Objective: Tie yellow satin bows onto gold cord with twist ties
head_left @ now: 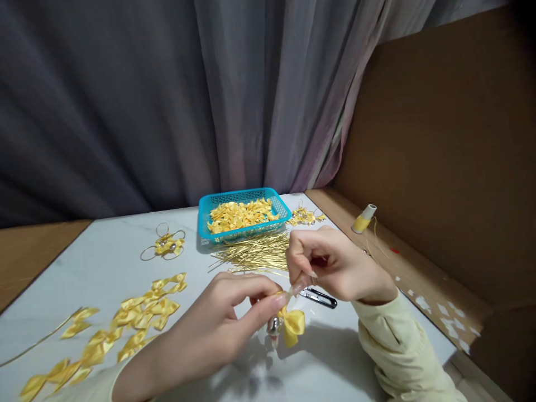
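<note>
My left hand (pixel 228 312) pinches a yellow satin ribbon bow (pixel 294 327) between thumb and fingers, above the table. A small silver bell (pixel 274 325) hangs beside the bow, just under my fingertips. Thumb and fingers of my right hand (pixel 330 262) are pinched together right at the top of the bow, touching the left fingertips. Whatever they grip there is too small to make out. Behind the right fingers, a pair of black-handled thread snips (pixel 321 298) lies on the table, partly hidden.
Loose yellow bows (pixel 138 310) are spread at the left. A blue basket (pixel 203 220) of bows stands at the back, with gold wire ties (pixel 251 252) before it. Finished bow-and-bell pieces (pixel 170 244) lie nearby. A yellow thread spool (pixel 363 219) stands by the cardboard wall (pixel 439 156).
</note>
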Action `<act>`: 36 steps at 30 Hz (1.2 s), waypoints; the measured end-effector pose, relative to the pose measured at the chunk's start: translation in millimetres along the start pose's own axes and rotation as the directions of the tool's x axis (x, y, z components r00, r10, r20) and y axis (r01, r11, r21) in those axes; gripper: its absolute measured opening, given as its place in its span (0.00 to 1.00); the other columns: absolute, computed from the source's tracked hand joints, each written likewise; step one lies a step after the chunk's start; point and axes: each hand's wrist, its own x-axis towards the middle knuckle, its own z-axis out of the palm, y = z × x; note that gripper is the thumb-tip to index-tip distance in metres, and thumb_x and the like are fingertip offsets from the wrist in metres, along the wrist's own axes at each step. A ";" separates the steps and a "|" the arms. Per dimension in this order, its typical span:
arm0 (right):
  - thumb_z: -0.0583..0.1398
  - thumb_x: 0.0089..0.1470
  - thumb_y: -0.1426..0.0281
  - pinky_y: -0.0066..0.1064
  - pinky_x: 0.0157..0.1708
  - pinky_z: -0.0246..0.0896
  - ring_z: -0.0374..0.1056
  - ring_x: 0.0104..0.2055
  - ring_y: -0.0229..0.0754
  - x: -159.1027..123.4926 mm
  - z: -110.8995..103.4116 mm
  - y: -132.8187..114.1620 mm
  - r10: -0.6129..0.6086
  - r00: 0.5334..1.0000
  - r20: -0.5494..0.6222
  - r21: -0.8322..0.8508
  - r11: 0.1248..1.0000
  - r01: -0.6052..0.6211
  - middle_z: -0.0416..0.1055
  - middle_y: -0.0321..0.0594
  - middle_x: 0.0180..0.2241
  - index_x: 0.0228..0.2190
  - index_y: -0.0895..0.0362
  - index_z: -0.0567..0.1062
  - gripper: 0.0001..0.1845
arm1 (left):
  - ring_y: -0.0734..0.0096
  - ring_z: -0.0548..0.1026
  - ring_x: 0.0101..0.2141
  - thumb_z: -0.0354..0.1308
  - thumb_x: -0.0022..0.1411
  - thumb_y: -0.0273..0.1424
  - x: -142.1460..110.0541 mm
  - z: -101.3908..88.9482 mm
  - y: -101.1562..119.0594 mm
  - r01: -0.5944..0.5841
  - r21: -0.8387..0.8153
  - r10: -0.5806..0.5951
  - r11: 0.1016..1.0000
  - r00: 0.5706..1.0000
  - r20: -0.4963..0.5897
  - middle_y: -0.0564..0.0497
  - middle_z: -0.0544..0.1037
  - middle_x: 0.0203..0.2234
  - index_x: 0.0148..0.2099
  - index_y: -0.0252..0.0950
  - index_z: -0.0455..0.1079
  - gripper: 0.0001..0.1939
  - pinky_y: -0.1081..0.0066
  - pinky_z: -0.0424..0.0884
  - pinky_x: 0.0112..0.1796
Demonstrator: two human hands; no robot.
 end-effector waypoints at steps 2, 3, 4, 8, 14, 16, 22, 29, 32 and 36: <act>0.48 0.33 0.91 0.22 0.21 0.56 0.59 0.22 0.31 0.9 0.0 -0.2 0.000 1.000 0.008 -0.032 0.999 0.000 0.61 0.29 0.19 0.22 0.56 0.56 0.19 | 0.77 0.70 0.25 0.48 0.62 0.35 0.0 -0.1 0.3 0.002 -0.010 -0.002 1.000 1.000 0.016 0.57 0.73 0.21 0.25 0.36 0.66 0.15 0.80 0.62 0.26; 0.49 0.33 0.91 0.22 0.21 0.56 0.58 0.21 0.31 1.3 0.1 -0.3 0.002 1.000 0.011 -0.045 0.999 -0.001 0.60 0.29 0.19 0.22 0.56 0.56 0.19 | 0.77 0.70 0.25 0.48 0.62 0.34 0.2 -0.4 0.7 0.007 -0.019 -0.006 1.000 1.000 0.030 0.57 0.72 0.20 0.25 0.36 0.66 0.15 0.80 0.62 0.27; 0.49 0.33 0.91 0.22 0.21 0.56 0.58 0.21 0.31 1.6 0.4 -0.3 0.003 1.000 0.014 -0.048 0.999 -0.002 0.59 0.29 0.19 0.21 0.56 0.55 0.19 | 0.77 0.70 0.24 0.47 0.62 0.34 0.6 -0.7 1.1 0.009 -0.026 -0.008 1.000 0.999 0.045 0.57 0.72 0.20 0.24 0.35 0.65 0.16 0.79 0.62 0.27; 0.48 0.32 0.91 0.23 0.21 0.57 0.59 0.22 0.31 2.5 2.4 1.0 0.017 1.000 0.013 -0.001 1.000 -0.017 0.60 0.29 0.19 0.22 0.55 0.55 0.19 | 0.78 0.69 0.23 0.46 0.63 0.32 2.9 -2.5 1.8 0.011 -0.056 -0.007 0.998 0.997 0.074 0.57 0.70 0.17 0.20 0.34 0.62 0.19 0.78 0.62 0.28; 0.47 0.31 0.90 0.21 0.20 0.56 0.58 0.21 0.30 2.7 5.4 3.0 0.025 1.000 0.019 -0.010 1.000 -0.025 0.59 0.28 0.19 0.21 0.55 0.54 0.18 | 0.76 0.68 0.23 0.46 0.62 0.32 4.3 -0.9 -2.0 0.055 -0.097 -0.044 0.994 0.993 0.113 0.57 0.68 0.16 0.20 0.34 0.60 0.18 0.76 0.61 0.29; 0.48 0.32 0.90 0.21 0.20 0.56 0.57 0.21 0.30 2.7 5.2 3.0 0.020 1.000 0.024 -0.052 0.998 -0.019 0.58 0.28 0.19 0.20 0.55 0.54 0.18 | 0.76 0.68 0.23 0.46 0.63 0.33 3.9 0.9 -3.9 0.062 -0.091 -0.052 0.994 0.992 0.114 0.57 0.68 0.16 0.20 0.34 0.60 0.19 0.76 0.61 0.28; 0.58 0.44 0.83 0.23 0.23 0.60 0.65 0.24 0.32 6.1 0.6 2.9 0.073 0.997 0.000 0.067 0.995 -0.073 0.65 0.32 0.21 0.25 0.57 0.60 0.13 | 0.79 0.64 0.21 0.47 0.63 0.34 2.6 -1.2 -4.2 0.031 -0.147 -0.025 0.989 0.999 0.044 0.58 0.66 0.15 0.20 0.34 0.60 0.19 0.78 0.59 0.26; 0.64 0.46 0.71 0.21 0.19 0.55 0.62 0.22 0.29 12.0 -1.4 4.6 0.141 0.987 -0.083 0.165 0.978 -0.126 0.67 0.36 0.27 0.30 0.60 0.65 0.12 | 0.79 0.64 0.21 0.48 0.62 0.34 -0.7 -4.8 -1.2 0.012 -0.177 -0.031 0.984 0.994 -0.102 0.58 0.64 0.16 0.19 0.34 0.58 0.19 0.78 0.59 0.25; 0.65 0.45 0.69 0.20 0.13 0.42 0.49 0.15 0.25 11.5 -1.5 4.1 0.213 0.972 -0.096 0.128 0.971 -0.200 0.62 0.30 0.20 0.28 0.60 0.67 0.12 | 0.78 0.64 0.21 0.48 0.62 0.35 -2.6 -2.8 -0.8 0.017 -0.157 -0.037 0.987 0.992 -0.124 0.57 0.65 0.16 0.20 0.34 0.60 0.19 0.78 0.59 0.24; 0.65 0.43 0.67 0.21 0.13 0.38 0.45 0.15 0.26 11.1 0.2 3.6 0.242 0.964 -0.112 0.122 0.966 -0.228 0.53 0.25 0.13 0.22 0.62 0.69 0.12 | 0.77 0.65 0.21 0.47 0.62 0.37 -4.8 -1.2 -1.6 0.016 -0.110 -0.031 0.994 0.989 -0.141 0.56 0.66 0.16 0.21 0.35 0.60 0.19 0.77 0.59 0.23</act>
